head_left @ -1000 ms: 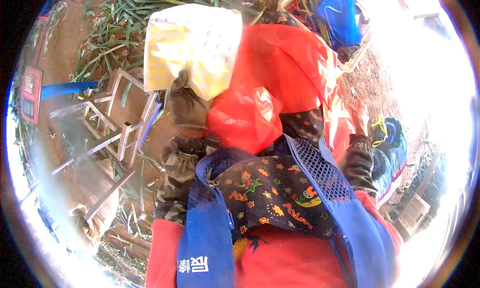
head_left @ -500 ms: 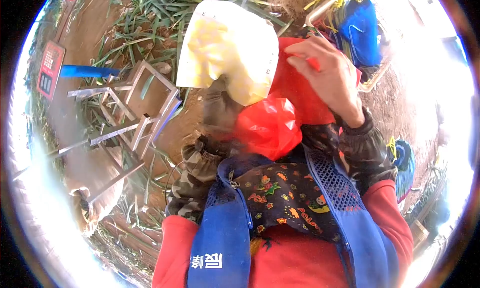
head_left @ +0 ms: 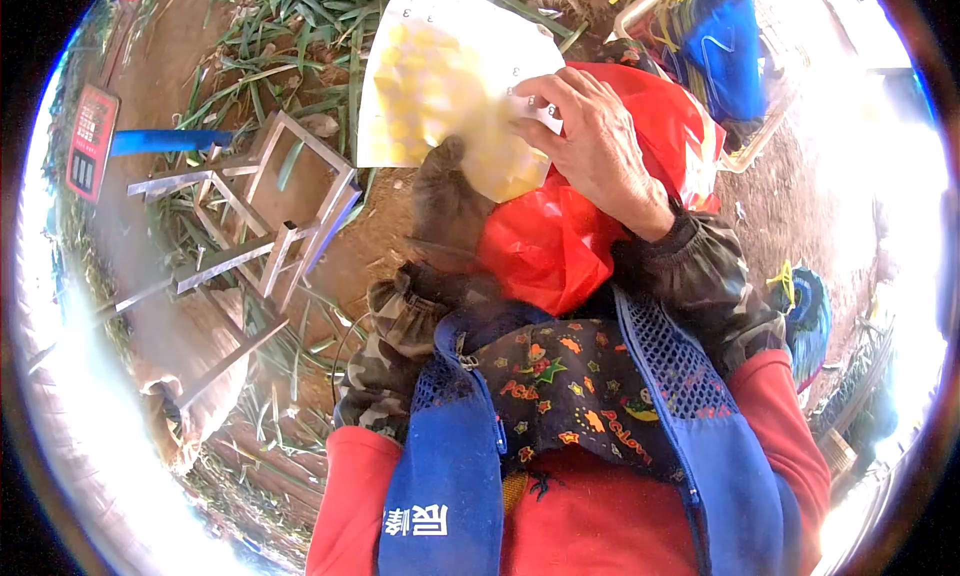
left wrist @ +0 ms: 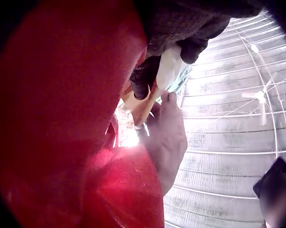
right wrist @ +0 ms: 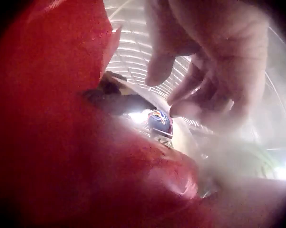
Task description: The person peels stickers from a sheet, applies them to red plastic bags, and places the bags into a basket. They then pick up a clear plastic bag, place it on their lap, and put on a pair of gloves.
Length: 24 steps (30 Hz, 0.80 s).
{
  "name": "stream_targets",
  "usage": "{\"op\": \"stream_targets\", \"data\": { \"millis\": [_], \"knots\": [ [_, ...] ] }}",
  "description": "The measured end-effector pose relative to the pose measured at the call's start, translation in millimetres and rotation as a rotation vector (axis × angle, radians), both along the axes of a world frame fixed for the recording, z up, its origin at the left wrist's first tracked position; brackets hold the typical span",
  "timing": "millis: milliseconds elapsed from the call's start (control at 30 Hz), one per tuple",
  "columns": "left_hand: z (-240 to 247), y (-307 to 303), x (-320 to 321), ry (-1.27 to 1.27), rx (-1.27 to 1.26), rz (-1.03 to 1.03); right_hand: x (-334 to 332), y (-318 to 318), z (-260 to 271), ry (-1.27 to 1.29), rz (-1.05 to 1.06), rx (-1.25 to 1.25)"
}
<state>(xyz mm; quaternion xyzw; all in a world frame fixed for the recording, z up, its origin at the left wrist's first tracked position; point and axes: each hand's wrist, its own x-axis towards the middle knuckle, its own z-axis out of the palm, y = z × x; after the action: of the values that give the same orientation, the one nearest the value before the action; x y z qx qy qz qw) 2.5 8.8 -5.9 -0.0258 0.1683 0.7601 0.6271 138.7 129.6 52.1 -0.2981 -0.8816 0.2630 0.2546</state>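
My left hand (head_left: 447, 196), in a dark glove, holds a white sheet of number labels (head_left: 490, 26) by its lower edge, thumb on top. The sheet has yellow areas and small printed 3s. In the left wrist view the gloved fingers (left wrist: 195, 50) grip the pale sheet (left wrist: 170, 66). My bare right hand (head_left: 605, 146) is over the sheet's right edge, thumb and forefinger apart around a printed 3. Seen from the right wrist, its bent fingers (right wrist: 185, 107) are right at the sheet's edge. Red plastic (head_left: 550, 251) lies crumpled across the lap beneath both hands.
A metal frame (head_left: 275, 244) stands on the soil at left, beside a blue bar (head_left: 170, 142) and a red device (head_left: 93, 141). Cut green leaves (head_left: 305, 36) cover the ground ahead. At upper right is a blue bundle (head_left: 725, 61) in a pale-rimmed crate (head_left: 745, 156).
My right hand has risen from low at the right side, passed over the red plastic and moved left to the sheet's edge. The left hand keeps its hold on the sheet.
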Motion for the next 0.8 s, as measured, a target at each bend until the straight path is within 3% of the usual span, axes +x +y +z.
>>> {"op": "stream_targets", "data": {
  "millis": [100,200,433,800],
  "knots": [
    [3,0,2,0.114,-0.062,-0.001,-4,2,-3,0.045,-0.012,-0.031],
    [-12,-7,-1,0.017,0.015,-0.003,-7,0,-5,0.072,-0.02,-0.093],
    [-13,-5,-3,0.093,0.015,-0.066,-4,-1,1,0.11,-0.03,-0.22],
    [-3,-11,1,0.252,-0.038,-0.11,2,9,-5,0.214,-0.028,-0.649]
  ]
}}
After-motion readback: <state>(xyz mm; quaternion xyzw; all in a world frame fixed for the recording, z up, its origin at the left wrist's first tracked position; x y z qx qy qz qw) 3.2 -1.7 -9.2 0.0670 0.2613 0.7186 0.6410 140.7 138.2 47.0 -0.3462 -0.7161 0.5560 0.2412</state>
